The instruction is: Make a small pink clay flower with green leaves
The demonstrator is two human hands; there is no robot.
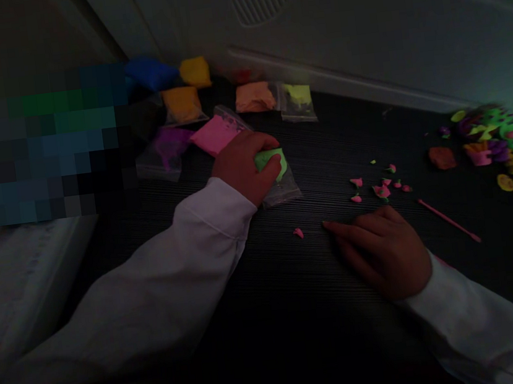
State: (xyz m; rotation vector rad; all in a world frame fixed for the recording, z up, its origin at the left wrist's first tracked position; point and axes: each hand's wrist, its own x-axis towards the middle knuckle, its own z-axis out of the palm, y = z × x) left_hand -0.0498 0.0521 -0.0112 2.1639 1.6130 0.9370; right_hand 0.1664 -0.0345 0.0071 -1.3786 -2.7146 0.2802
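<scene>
My left hand is closed around a small clear zip bag of light green modelling clay, fingers over its top and thumb at its near side. A bag of bright pink clay lies just beyond that hand. My right hand rests on the dark table with its index finger stretched out, the other fingers partly curled, and nothing visible in it. Near that fingertip, but apart from it, is a small pink clay piece. Several tiny pink clay buds with green bits lie beyond my right hand.
Bags of purple, orange, yellow, blue, peach and lime clay lie toward the back. A pink stick, a reddish-brown lump and colourful clay shapes are at right. A pale wall panel borders the table.
</scene>
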